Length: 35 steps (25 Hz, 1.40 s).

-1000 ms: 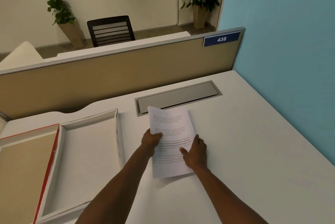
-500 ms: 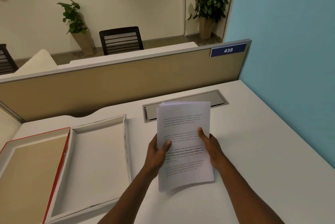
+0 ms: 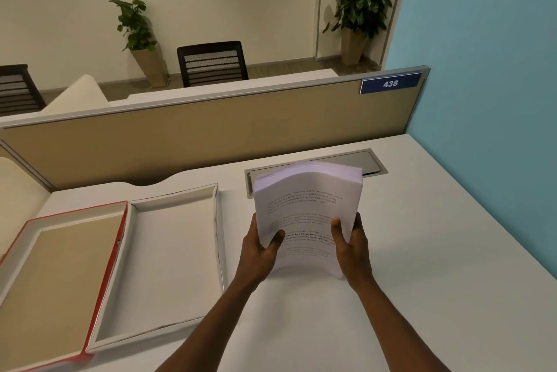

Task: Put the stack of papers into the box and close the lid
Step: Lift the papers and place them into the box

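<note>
A thick stack of printed white papers [image 3: 304, 205] stands tilted up on its lower edge on the white desk, its top bowed toward me. My left hand [image 3: 260, 246] grips its left edge, thumb on the front sheet. My right hand [image 3: 351, 243] grips the right edge the same way. To the left lies the open white box [image 3: 217, 221], shallow and empty. Its red-edged lid [image 3: 105, 281] lies flat beside it, brown inside up, joined along the box's left side.
A grey metal cable hatch [image 3: 373, 162] is set into the desk behind the papers. A beige partition [image 3: 211, 136] bounds the desk at the back and a blue wall [image 3: 488, 100] bounds it on the right. Bare desk surface [image 3: 437, 251] spreads right of my hands.
The stack has been lifted from lying flat on the desk to standing on its lower edge. Both hands moved from on top of it to gripping its sides.
</note>
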### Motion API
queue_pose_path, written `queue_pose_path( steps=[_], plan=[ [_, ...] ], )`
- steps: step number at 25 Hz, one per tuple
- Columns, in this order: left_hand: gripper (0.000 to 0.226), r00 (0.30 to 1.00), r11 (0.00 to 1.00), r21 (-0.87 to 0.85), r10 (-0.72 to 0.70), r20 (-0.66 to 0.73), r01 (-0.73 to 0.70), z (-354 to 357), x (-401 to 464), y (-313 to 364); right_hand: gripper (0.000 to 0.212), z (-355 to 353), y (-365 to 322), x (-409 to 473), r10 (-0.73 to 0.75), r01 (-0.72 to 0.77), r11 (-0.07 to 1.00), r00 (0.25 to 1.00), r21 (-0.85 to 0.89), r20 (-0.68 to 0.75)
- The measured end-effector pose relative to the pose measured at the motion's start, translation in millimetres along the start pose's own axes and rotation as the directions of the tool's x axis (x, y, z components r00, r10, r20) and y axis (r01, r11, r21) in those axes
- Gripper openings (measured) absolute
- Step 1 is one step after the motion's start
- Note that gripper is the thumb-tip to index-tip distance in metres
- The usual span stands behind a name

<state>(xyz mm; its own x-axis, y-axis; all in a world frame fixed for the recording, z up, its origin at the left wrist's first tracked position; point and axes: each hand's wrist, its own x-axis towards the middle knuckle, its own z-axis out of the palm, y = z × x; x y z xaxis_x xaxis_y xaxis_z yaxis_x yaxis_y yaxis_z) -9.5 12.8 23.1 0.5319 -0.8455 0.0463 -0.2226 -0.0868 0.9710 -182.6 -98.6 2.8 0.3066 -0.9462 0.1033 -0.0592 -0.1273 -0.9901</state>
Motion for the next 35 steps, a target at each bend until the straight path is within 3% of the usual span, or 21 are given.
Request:
queue_pose_path(
  steps=[4,11,14,20,27,31,35],
  plan=[
    [0.051,0.997,1.000,0.001,-0.011,-0.077,0.011,-7.8,-1.2,-10.5,0.039,-11.7,8.3,-10.3,-0.024,0.031,0.992,0.998,-0.121,0.057],
    [0.042,1.000,0.988,0.157,0.003,-0.008,-0.002,-15.7,-4.0,0.6,0.029,-17.4,9.0,-22.7,-0.111,0.138,0.901,0.990,-0.411,0.089],
    [0.040,0.999,0.985,0.168,0.039,-0.029,-0.034,-36.7,-5.1,17.3,0.035,-12.7,-11.7,-24.4,-0.156,0.199,0.877,0.979,-0.438,0.133],
    [0.026,0.978,0.991,-0.005,-0.130,-0.161,0.131,-123.9,-17.7,40.5,0.035,44.2,-67.2,-20.4,0.030,0.072,0.941,0.955,-0.330,0.294],
    [0.018,0.859,0.899,-0.090,-0.437,-0.265,0.429,-231.3,-19.7,13.0,0.035,169.8,-78.0,-16.1,0.311,-0.204,0.945,0.798,-0.254,0.516],
    [0.032,0.808,0.844,-0.156,-0.536,-0.243,0.513,-274.9,-7.0,-13.9,0.035,237.5,-60.1,-13.1,0.399,-0.264,0.911,0.758,-0.317,0.516],
    [0.035,0.781,0.801,-0.140,-0.598,-0.179,0.581,-298.6,7.1,-38.4,0.051,282.5,-42.4,-14.7,0.439,-0.234,0.872,0.763,-0.430,0.474]
  ],
)
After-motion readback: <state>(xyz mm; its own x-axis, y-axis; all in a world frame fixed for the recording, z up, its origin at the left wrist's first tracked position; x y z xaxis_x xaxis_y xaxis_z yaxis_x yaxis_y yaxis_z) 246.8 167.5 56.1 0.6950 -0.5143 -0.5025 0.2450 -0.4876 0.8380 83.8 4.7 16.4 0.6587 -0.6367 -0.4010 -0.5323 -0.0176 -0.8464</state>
